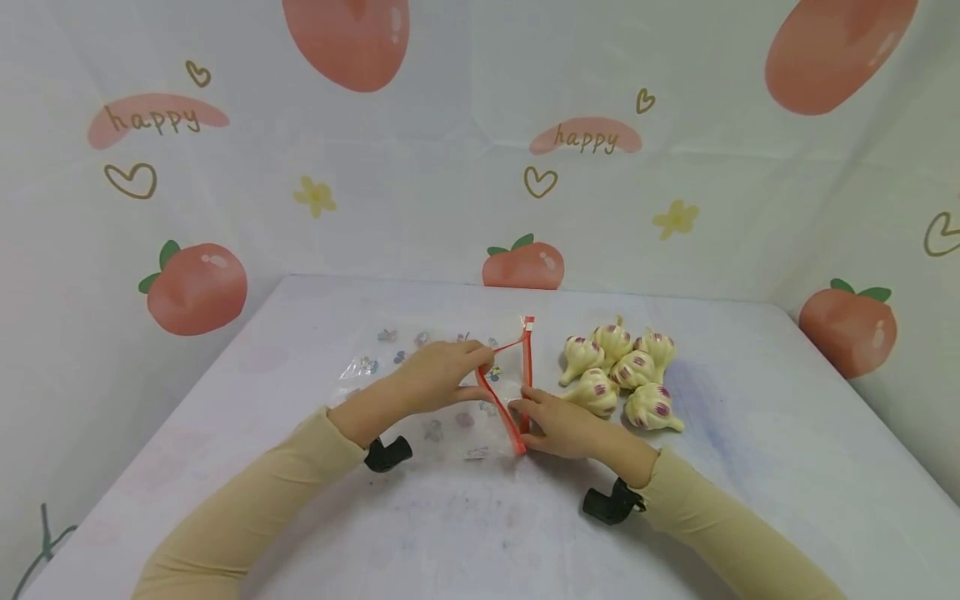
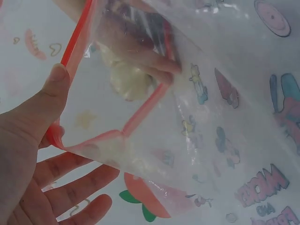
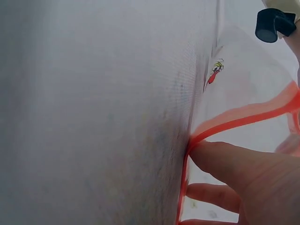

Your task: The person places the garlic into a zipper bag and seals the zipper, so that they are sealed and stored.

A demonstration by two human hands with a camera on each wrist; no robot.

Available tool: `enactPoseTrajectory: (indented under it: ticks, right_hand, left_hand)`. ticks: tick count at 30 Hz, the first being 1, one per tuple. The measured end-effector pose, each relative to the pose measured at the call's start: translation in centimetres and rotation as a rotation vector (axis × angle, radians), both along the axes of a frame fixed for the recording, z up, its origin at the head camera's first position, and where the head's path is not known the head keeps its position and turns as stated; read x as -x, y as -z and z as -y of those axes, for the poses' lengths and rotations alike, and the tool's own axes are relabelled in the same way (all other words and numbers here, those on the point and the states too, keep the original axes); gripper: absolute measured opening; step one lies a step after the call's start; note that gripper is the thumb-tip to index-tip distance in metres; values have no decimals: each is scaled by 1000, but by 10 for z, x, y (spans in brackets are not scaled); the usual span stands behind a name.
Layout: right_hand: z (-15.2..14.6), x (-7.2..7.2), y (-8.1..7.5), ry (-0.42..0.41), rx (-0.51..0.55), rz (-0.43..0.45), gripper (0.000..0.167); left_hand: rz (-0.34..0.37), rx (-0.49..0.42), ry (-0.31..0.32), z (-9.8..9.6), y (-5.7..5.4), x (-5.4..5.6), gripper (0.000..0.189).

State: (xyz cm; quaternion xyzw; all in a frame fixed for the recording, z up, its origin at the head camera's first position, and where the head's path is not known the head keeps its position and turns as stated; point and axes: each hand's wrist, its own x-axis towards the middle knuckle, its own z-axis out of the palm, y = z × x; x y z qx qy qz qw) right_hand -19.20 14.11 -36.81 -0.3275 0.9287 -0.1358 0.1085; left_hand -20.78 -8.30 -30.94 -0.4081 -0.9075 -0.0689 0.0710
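Gaping toward the right edge of the desk (image 1: 360,533), the mouth of a clear printed bag (image 1: 438,427) faces a cluster of garlic bulbs (image 1: 633,369); that facing is the relation to mind. The bag's body stretches away toward the left edge, while its red rim (image 1: 527,362) runs across that line, from the near side toward the far edge. The bulbs lie just beside the rim, right of the desk's middle. The right hand (image 1: 558,427) is the nearer one, its back close to the nearest bulb; the left hand (image 1: 442,375) is across the mouth from them.

The left grip pinches the raised side of the rim between thumb and forefinger. The right grip is at the rim's near end, fingertips touching it; whether they pinch or merely press, I cannot tell.

Only the head view takes in the whole cluster, six bulbs by its count. The left wrist view gives the pinch itself, the outer fingers (image 2: 79,190) spread loose below it, and lettering (image 2: 265,187) printed on the film. The right wrist view shows the thumb (image 3: 229,161) meeting the red strip at a fold, with no garlic in sight.
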Motion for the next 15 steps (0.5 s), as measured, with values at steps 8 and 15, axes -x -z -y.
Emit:
enactPoseTrajectory:
  ticks: [8,15]
  right_hand:
    - [0,-2,-2,-21,3,-8,48]
    - [0,-2,-2,-22,-7,-17,47]
  left_hand:
    - [22,9,-3,0,5,4,36]
    - [-14,14,-13,4,5,8,38]
